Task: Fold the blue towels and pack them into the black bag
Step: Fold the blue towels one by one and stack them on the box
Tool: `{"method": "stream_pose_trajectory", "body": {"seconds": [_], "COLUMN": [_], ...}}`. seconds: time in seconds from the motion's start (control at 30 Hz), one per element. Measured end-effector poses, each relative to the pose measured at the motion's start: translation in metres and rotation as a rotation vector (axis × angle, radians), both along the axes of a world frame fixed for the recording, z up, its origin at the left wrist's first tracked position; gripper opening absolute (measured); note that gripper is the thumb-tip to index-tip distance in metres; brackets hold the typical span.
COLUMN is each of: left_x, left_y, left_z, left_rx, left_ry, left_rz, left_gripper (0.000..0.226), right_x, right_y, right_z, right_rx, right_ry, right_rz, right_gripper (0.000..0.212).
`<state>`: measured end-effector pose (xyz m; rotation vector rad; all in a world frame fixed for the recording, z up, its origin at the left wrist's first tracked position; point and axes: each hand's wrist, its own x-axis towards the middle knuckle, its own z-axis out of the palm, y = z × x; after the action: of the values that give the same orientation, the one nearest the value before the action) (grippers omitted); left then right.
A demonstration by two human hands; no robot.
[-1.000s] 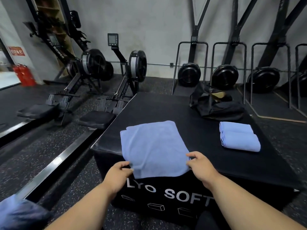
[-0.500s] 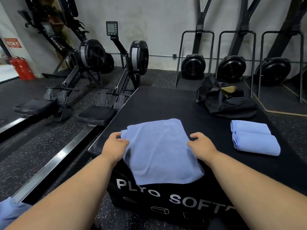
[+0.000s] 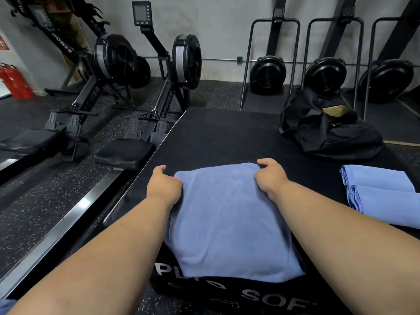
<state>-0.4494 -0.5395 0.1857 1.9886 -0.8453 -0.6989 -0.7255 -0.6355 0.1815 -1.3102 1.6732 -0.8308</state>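
A blue towel [image 3: 229, 223] lies doubled over on the black plyo box [image 3: 227, 133], its near edge hanging over the front. My left hand [image 3: 164, 186] grips the towel's far left corner. My right hand [image 3: 270, 176] pinches the far right corner. Two folded blue towels [image 3: 381, 194] lie side by side at the right of the box. The black bag [image 3: 329, 130] slumps open at the far right corner of the box, something tan showing inside.
Two rowing machines [image 3: 127, 71] stand on the speckled floor to the left, their seats close to the box's left edge. Fan units in metal racks [image 3: 268, 76] line the back wall. A red extinguisher [image 3: 13, 83] stands far left.
Both hands carried the towel's near edge away from me and laid it at the far edge, folding the towel in half. The camera tipped down and closer.
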Motion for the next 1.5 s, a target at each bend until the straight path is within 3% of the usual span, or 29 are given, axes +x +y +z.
{"method": "stream_pose_trajectory", "body": {"seconds": [0.17, 0.27, 0.37, 0.43, 0.67, 0.87, 1.03, 1.2, 1.37, 1.43, 1.5], "left_x": [0.005, 0.024, 0.036, 0.039, 0.030, 0.026, 0.022, 0.027, 0.038, 0.038, 0.036], "left_y": [0.002, 0.027, 0.066, 0.080, 0.069, 0.042, 0.030, 0.026, 0.040, 0.050, 0.056], "left_z": [-0.004, 0.003, 0.003, 0.001, 0.000, -0.005, -0.011, -0.019, -0.012, -0.010, -0.008], "left_rx": [-0.237, -0.337, -0.178, -0.062, -0.041, 0.028, 0.019, -0.008, -0.059, 0.002, 0.025], "left_ry": [0.219, 0.341, 0.295, 0.201, -0.048, -0.172, -0.193, -0.142, 0.047, 0.021, -0.058], "left_rz": [-0.027, -0.220, -0.459, -0.509, -0.239, -0.124, -0.125, -0.139, -0.313, -0.445, -0.488], "left_gripper": [0.068, 0.059, 0.064, 0.070, 0.038, 0.062, 0.066, 0.055, 0.087, 0.099, 0.096], "right_x": [-0.008, -0.030, -0.054, -0.064, -0.053, -0.036, -0.022, -0.016, -0.024, -0.029, -0.030], "right_y": [-0.001, 0.016, 0.042, 0.059, 0.057, 0.032, 0.021, 0.016, 0.025, 0.029, 0.031], "right_z": [0.013, 0.029, 0.027, 0.022, 0.019, 0.012, -0.005, -0.014, -0.006, -0.004, -0.003], "right_rx": [-0.047, -0.031, 0.023, 0.059, -0.061, -0.082, -0.085, -0.103, -0.134, -0.108, -0.089], "right_ry": [-0.300, -0.496, -0.335, -0.179, -0.065, 0.111, 0.120, 0.137, 0.067, 0.082, 0.113], "right_rz": [0.020, 0.130, 0.229, 0.294, 0.265, 0.317, 0.301, 0.316, 0.397, 0.462, 0.509], "right_gripper": [0.058, 0.056, 0.057, 0.056, 0.035, 0.032, 0.045, 0.042, 0.056, 0.066, 0.071]}}
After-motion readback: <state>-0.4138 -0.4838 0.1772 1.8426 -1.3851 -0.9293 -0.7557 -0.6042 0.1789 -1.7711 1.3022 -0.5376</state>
